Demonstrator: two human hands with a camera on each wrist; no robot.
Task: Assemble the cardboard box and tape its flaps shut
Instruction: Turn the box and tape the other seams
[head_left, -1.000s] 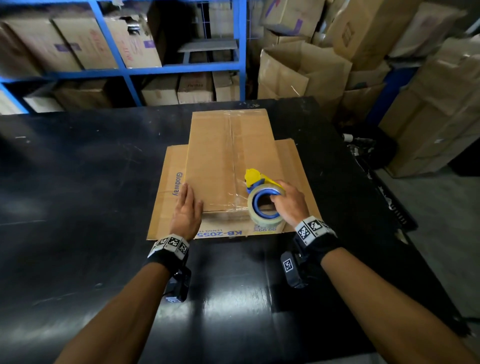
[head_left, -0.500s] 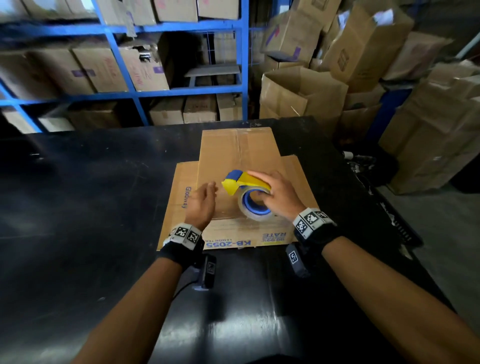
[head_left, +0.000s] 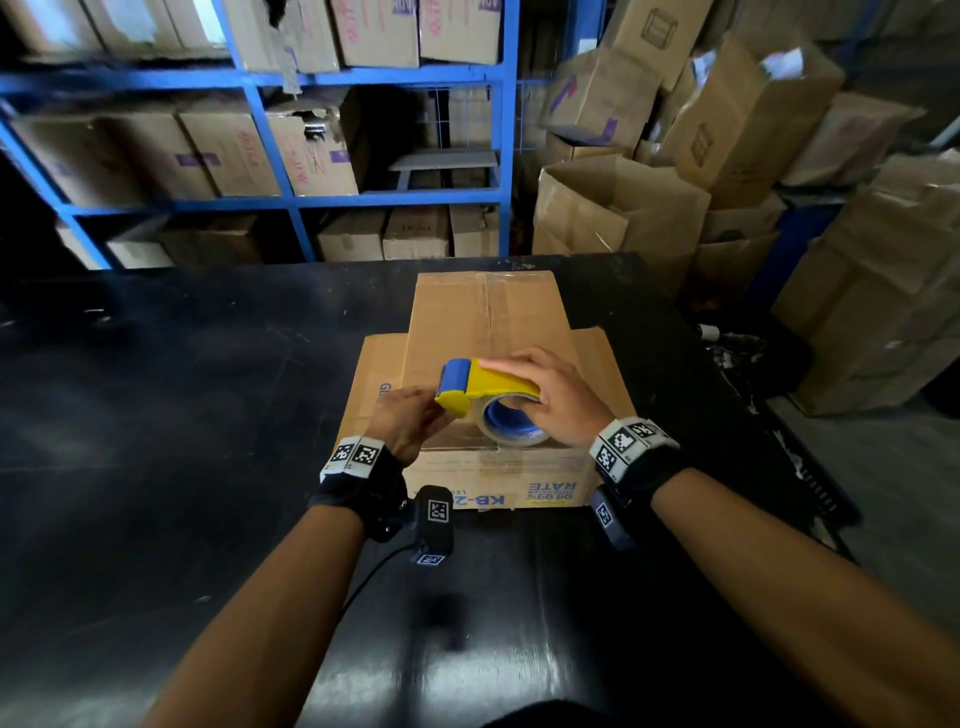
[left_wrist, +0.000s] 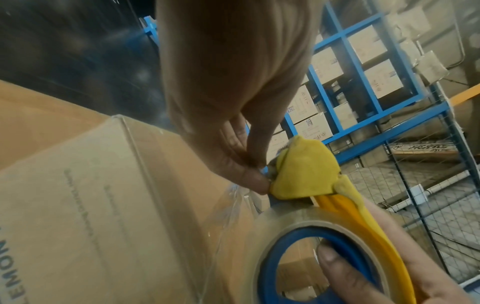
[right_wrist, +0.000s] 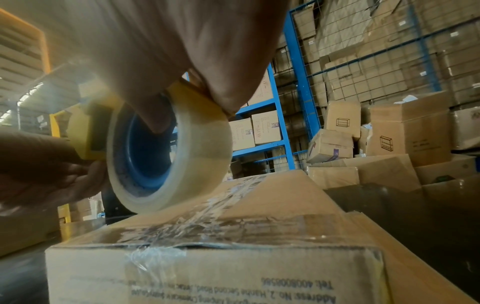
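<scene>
A person's right hand (head_left: 558, 402) grips a yellow-and-blue tape dispenser (head_left: 480, 384) w/ fingers over the top of its frame and thumb hooked inside the blue core of the clear tape roll (right_wrist: 168, 156), holding it just above the near end of a cardboard box (head_left: 485, 332). The left hand (head_left: 405, 423) pinches at the dispenser's yellow front end, thumb and fingertips pressed together at the cutter; wrist view shows a strip of clear tape trailing from there down to the box top. The box sits closed on a black table (head_left: 182, 415), a taped seam running along its top centre and over the near edge. Beneath it lies a flattened carton (head_left: 602, 374) w/ blue print. Behind: blue shelving (head_left: 363, 197) stacked w/ cartons, plus loose cartons (head_left: 618, 218) piled at right.
</scene>
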